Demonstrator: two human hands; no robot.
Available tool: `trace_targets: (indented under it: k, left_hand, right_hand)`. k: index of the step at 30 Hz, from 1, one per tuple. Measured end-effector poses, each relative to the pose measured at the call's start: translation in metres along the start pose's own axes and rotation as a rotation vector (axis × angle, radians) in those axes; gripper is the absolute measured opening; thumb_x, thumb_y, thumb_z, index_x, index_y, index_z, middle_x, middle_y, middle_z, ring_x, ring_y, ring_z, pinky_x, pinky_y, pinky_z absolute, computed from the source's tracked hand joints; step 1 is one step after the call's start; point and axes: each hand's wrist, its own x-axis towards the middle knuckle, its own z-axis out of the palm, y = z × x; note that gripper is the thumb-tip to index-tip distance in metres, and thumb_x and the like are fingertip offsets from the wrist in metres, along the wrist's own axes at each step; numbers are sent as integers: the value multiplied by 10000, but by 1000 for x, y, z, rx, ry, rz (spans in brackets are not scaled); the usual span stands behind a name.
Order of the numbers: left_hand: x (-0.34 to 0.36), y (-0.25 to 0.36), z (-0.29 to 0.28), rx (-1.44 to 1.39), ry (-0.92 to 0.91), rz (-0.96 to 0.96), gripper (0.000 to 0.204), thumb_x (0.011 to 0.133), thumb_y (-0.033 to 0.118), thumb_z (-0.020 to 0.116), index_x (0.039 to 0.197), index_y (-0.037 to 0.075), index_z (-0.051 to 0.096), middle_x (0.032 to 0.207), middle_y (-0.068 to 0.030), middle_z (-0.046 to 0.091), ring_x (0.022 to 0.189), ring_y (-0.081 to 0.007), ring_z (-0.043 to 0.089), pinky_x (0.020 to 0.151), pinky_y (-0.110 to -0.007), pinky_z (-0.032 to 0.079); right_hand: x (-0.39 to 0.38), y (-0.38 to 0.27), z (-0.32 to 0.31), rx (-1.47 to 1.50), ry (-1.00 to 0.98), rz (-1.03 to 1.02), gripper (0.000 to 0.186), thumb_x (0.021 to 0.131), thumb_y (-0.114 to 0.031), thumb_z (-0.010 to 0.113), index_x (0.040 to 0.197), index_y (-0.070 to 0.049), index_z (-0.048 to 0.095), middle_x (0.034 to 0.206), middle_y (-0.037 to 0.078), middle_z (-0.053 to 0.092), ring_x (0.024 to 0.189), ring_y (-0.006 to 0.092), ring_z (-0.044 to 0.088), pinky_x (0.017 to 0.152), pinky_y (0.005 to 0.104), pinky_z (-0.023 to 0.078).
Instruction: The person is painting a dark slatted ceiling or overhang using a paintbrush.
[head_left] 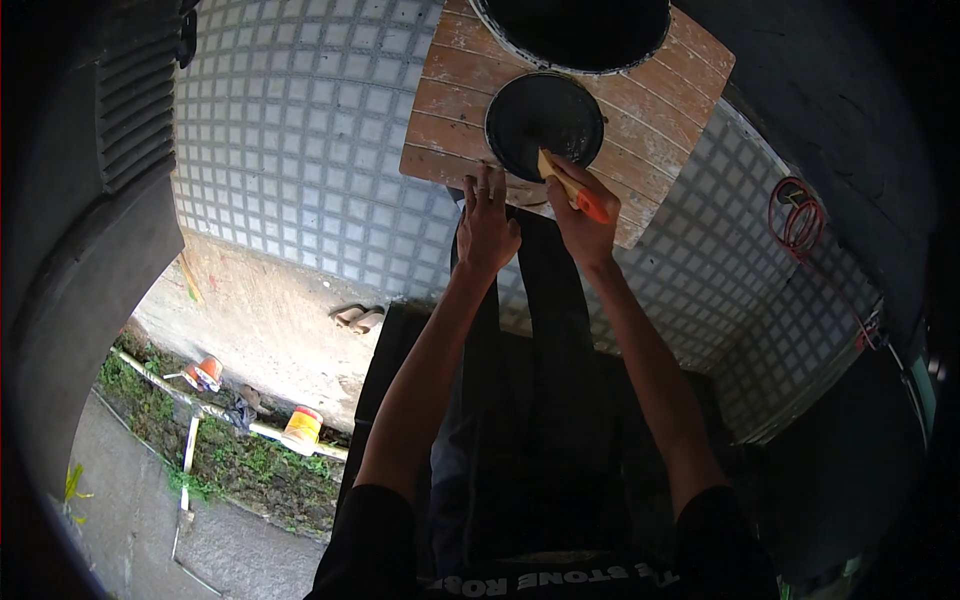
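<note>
My right hand is closed around a paintbrush with a pale wooden body and a red-orange end. The brush's far end reaches over the near rim of a small round black container; its bristles cannot be made out against the dark inside. My left hand has its fingers stretched out, resting at the near edge of the brown slatted wooden table, just left of the container. Behind the small container stands a larger round black one, cut off by the top of the view.
Grey-white checked tiles cover the floor. A coiled red hose lies at right. Sandals sit at the tile's lower left edge. Beyond, a pale pipe, an orange-yellow tub and a red-white container lie by a planted strip.
</note>
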Motion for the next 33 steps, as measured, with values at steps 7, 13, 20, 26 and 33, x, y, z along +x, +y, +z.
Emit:
trace_targets:
  k: [7,13,20,26,33]
  left_hand:
    - [1,6,4,8,45,2,894,784,153,722,1524,63,229,1585,-236,168,1431,-497,199,1022,-503,479]
    - [5,9,-1,10,16,-14,907,772,146,724,1523,61,223,1575,-256,172,1425,-498,211,999,-501,497]
    - [7,10,-8,11,-28,-15,903,763,172,695,1528,75,224,1577,-247,182,1427,-488,221,994,-496,500]
    - [10,9,-16,38,-100,-32,925,756,206,698,1537,93,216,1579,-231,197,1425,-478,241,988,-514,498]
    - [13,9,-21,59,-119,-22,900,767,213,690,1533,93,233,1573,-234,215,1418,-469,267,984,-519,500]
  right_hand:
    - [-15,20,-6,40,137,139,292,874,2,656,1164,29,669,1070,156,716,966,185,700,827,283,561]
    - [-22,12,-17,-95,266,83,264,881,-11,658,1140,35,681,1025,150,723,914,159,696,790,266,555]
    - [-4,11,6,41,212,153,235,872,-11,670,1102,31,695,1005,143,723,905,156,698,791,274,556]
    - [-7,6,-20,-132,236,63,248,863,9,673,1110,35,685,1020,146,718,922,165,698,802,277,560]
    - [16,-9,-46,-172,165,-177,324,859,24,665,1181,-2,663,1067,156,692,946,212,696,793,307,562]
